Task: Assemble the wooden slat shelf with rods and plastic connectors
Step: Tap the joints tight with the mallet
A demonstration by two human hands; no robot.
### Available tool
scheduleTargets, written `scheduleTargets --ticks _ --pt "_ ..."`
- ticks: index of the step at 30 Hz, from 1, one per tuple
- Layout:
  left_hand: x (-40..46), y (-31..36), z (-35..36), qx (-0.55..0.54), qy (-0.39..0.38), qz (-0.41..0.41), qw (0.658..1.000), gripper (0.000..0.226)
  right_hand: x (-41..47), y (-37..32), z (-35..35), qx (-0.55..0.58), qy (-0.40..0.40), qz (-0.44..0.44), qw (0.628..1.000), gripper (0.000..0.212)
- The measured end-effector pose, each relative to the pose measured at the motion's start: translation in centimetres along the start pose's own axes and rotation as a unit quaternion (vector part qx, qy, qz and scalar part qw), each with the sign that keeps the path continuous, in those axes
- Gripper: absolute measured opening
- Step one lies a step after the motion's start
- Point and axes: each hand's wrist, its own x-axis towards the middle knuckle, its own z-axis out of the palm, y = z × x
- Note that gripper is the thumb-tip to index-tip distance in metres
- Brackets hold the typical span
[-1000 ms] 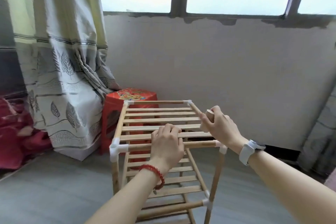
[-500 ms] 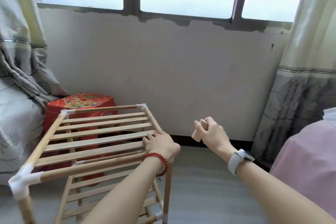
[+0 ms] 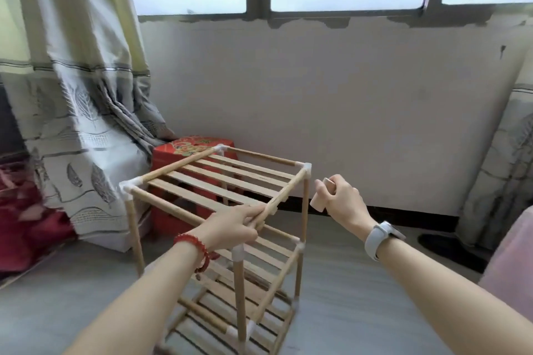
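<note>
From the head camera, I had the shelf (image 3: 225, 210) standing on the floor at centre. My left hand (image 3: 230, 228) gripped its top side rod (image 3: 284, 192), whose long axis ran toward one o'clock. My right hand (image 3: 340, 202), just beside the far corner connector (image 3: 306, 167) at its four o'clock, was curled round a small wooden block (image 3: 321, 199), possibly a tapping piece.

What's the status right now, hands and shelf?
Left hand grips the shelf's top rod. Right hand holds a small wooden block, clear of the shelf. Nothing in the way.
</note>
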Motion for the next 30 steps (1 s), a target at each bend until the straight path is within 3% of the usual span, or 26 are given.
scheduleTargets --ticks 3,6,10,13,17,21,25,27,30 --pt "-3.3 -3.3 -2.3 -0.02 0.019 -0.024 0.999 0.06 -0.8 -1.5 1.4 0.014 -0.016 -0.018 1.0 0.029" --pt "-7.0 -6.5 -4.5 0.045 0.055 -0.067 0.995 0.062 -1.7 -3.2 2.7 0.013 -0.025 -0.039 0.999 0.03" --pt "-11.1 -9.7 -6.3 0.063 0.143 -0.095 0.983 0.067 -2.2 -4.7 3.7 0.01 -0.019 -0.063 0.998 0.03" --pt "-12.6 -11.2 -7.1 0.121 0.218 -0.16 0.955 0.062 -2.2 -5.1 4.1 0.048 -0.025 -0.073 0.996 0.028" --pt "-12.7 -11.3 -6.1 0.275 0.273 -0.22 0.895 0.041 -2.1 -5.1 4.6 0.072 -0.034 -0.072 0.994 0.026" --pt "-9.6 -8.4 -3.0 0.259 0.247 -0.161 0.92 0.046 -2.0 -5.0 5.2 0.074 -0.054 -0.066 0.994 0.03" --pt "-4.5 -4.7 0.5 0.251 0.253 -0.077 0.931 0.04 -0.2 -6.6 3.9 -0.048 -0.099 -0.069 0.992 0.032" --pt "-2.0 -3.9 2.2 0.258 0.28 -0.06 0.923 0.041 1.0 -8.8 2.0 -0.124 -0.055 -0.097 0.986 0.034" --pt "1.0 -3.4 3.7 0.247 0.382 -0.04 0.889 0.051 2.3 -13.0 -2.2 -0.074 0.049 -0.148 0.985 0.031"
